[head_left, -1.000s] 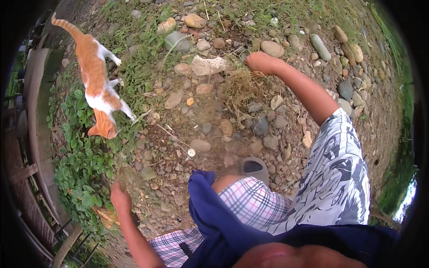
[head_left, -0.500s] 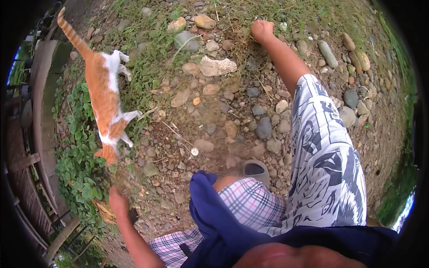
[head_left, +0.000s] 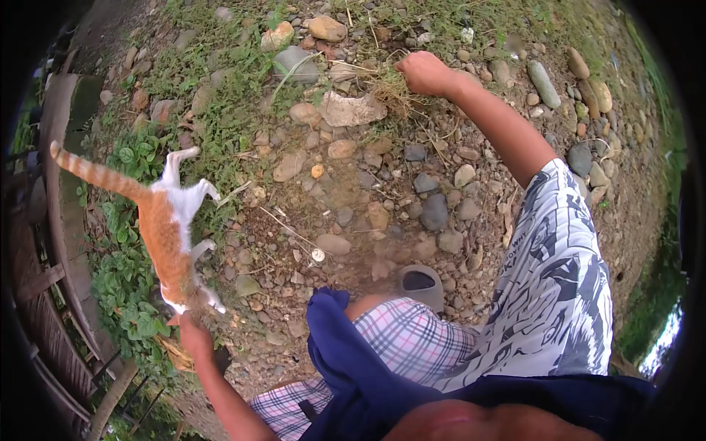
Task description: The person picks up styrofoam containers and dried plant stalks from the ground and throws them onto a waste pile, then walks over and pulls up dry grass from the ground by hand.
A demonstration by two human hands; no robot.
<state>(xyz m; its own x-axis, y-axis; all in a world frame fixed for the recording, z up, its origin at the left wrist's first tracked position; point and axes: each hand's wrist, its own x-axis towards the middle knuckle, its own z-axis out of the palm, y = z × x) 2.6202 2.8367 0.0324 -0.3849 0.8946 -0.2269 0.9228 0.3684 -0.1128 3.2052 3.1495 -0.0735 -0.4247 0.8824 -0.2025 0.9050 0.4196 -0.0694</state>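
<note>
At the upper middle my right hand (head_left: pixel 428 73) is closed round a tuft of dry grass (head_left: pixel 397 94), whose roots and stalks hang beside a pale flat stone (head_left: pixel 353 109). Down at the lower left is my left hand (head_left: pixel 195 336), fingers curled; what they hold, if anything, is too small to make out. An orange and white cat (head_left: pixel 165 235) stands right by that hand, its head largely hidden near the fingers and its striped tail stretched to the left.
Stony ground spreads all round, with a grey stone (head_left: pixel 434 212) in the middle. Green leafy plants (head_left: pixel 121 257) grow on the left beside a wooden structure (head_left: pixel 66 176). A grey slipper (head_left: pixel 421 288) is near my knee. Low weeds (head_left: pixel 235 88) cover the upper left.
The cat has walked down toward my left hand, which has stayed nearly in place. My right hand went up, then came back down slightly, with the dry grass.
</note>
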